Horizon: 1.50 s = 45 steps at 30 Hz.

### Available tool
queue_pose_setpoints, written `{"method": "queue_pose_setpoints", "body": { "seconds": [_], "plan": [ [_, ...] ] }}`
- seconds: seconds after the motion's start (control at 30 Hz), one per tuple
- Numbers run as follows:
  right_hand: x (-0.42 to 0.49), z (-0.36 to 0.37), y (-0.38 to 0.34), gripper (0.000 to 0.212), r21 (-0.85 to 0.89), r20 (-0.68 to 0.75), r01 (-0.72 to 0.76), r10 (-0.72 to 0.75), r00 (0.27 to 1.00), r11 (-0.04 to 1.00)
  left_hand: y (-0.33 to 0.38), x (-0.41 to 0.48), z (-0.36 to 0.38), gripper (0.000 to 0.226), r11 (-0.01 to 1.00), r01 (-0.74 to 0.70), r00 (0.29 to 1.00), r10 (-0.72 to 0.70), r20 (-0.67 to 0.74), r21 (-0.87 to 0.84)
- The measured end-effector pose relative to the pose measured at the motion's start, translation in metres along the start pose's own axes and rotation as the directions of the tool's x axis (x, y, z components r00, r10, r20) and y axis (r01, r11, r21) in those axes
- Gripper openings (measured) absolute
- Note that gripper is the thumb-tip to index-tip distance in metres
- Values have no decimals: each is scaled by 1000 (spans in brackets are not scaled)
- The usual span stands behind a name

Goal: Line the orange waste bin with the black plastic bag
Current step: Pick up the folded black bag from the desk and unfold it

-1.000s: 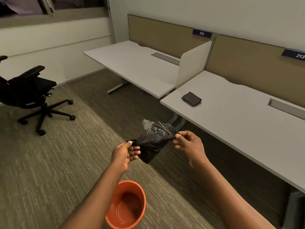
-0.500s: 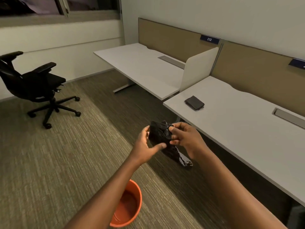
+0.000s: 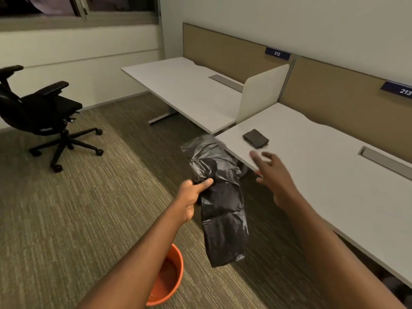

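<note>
My left hand [image 3: 193, 196] pinches the black plastic bag [image 3: 223, 210] by one edge at chest height. The bag hangs down partly unfolded, with creases across it, and its top billows up toward the desk corner. My right hand [image 3: 270, 172] is off the bag, a little to its right, fingers spread and blurred. The orange waste bin [image 3: 171, 284] stands on the carpet below, partly hidden behind my left forearm, and nothing shows inside it.
A white desk [image 3: 323, 179] runs along the right, with a folded black item [image 3: 255, 138] near its corner. A second white desk [image 3: 189, 90] stands behind it. A black office chair [image 3: 42, 110] is at the left on the carpet.
The bag has unfolded from a bunched wad into a long hanging sheet. My right hand has let go and swung out to the right; my left hand keeps its hold.
</note>
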State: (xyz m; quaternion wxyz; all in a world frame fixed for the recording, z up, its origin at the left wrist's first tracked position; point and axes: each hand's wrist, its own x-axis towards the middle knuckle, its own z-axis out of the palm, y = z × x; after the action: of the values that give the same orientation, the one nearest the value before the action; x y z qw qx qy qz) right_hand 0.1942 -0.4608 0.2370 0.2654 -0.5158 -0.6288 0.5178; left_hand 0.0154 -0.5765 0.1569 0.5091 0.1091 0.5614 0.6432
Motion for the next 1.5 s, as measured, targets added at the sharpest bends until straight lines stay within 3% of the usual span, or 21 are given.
{"method": "queue_pose_setpoints", "body": {
  "seconds": [0.1, 0.17, 0.27, 0.37, 0.47, 0.63, 0.73, 0.83, 0.97, 1.07, 1.17, 1.23, 1.27, 1.33, 1.37, 1.43, 1.5],
  "plan": [
    [-22, 24, 25, 104, -199, 325, 110, -40, 945, 974, 5, -1, 4, 24, 1000, 2, 999, -3, -36, -21],
    [-28, 43, 33, 92, -327, 409, 194, -47, 911, 925, 5, -2, 8, 36, 1000, 5, 999, -6, -35, -10],
    [-30, 58, 36, 52, -336, 360, 208, -79, 929, 918, 7, -3, 9, 61, 999, 27, 999, -26, 39, -24],
    [-26, 56, 36, 8, -285, 273, 196, -117, 955, 938, 10, -5, 1, 54, 992, 44, 984, -22, 175, -120],
    [-23, 55, 31, 19, -230, 280, 154, -86, 956, 961, 8, -4, -5, 37, 999, -17, 983, 23, 182, -38],
    [-22, 49, 23, 35, -93, 324, -24, 53, 945, 995, 11, -4, -15, 28, 972, -81, 993, 59, 104, 223],
    [-17, 42, 26, 34, 41, 211, -119, 108, 972, 992, 17, 2, -34, 18, 974, -75, 997, 76, 4, 213],
    [-12, 36, 26, 29, 171, 96, -216, 202, 975, 961, 20, 8, -53, 9, 994, -55, 990, 66, -123, 92],
    [-4, 41, 35, 36, 362, 69, -319, 316, 946, 876, 9, 11, -64, 17, 998, -2, 967, -14, -255, -60],
    [-7, 51, 37, 24, 580, 171, -470, 465, 869, 665, 0, 12, -70, 16, 989, 48, 938, -93, -333, -140],
    [-2, 52, 39, 24, 668, 182, -445, 449, 875, 597, -3, 14, -78, 18, 981, 94, 899, -155, -409, -168],
    [1, 51, 39, 21, 707, 195, -450, 461, 866, 545, -2, 10, -78, 12, 998, 54, 864, -58, -500, -23],
    [0, 51, 38, 20, 715, 204, -453, 461, 863, 532, 1, 8, -78, 14, 984, 4, 832, 97, -546, 181],
    [3, 53, 37, 17, 689, 217, -462, 449, 867, 558, 11, -3, -70, 36, 817, -156, 792, 439, -423, 555],
    [4, 56, 36, 18, 674, 233, -467, 435, 870, 572, 20, -10, -60, 45, 756, -232, 823, 488, -290, 611],
    [6, 67, 33, 21, 659, 291, -490, 407, 866, 571, 32, -18, -37, 67, 758, -238, 941, 336, -51, 607],
    [8, 78, 29, 23, 659, 334, -504, 383, 861, 558, 34, -23, -17, 73, 724, -129, 990, 54, 130, 677]
  ]
}}
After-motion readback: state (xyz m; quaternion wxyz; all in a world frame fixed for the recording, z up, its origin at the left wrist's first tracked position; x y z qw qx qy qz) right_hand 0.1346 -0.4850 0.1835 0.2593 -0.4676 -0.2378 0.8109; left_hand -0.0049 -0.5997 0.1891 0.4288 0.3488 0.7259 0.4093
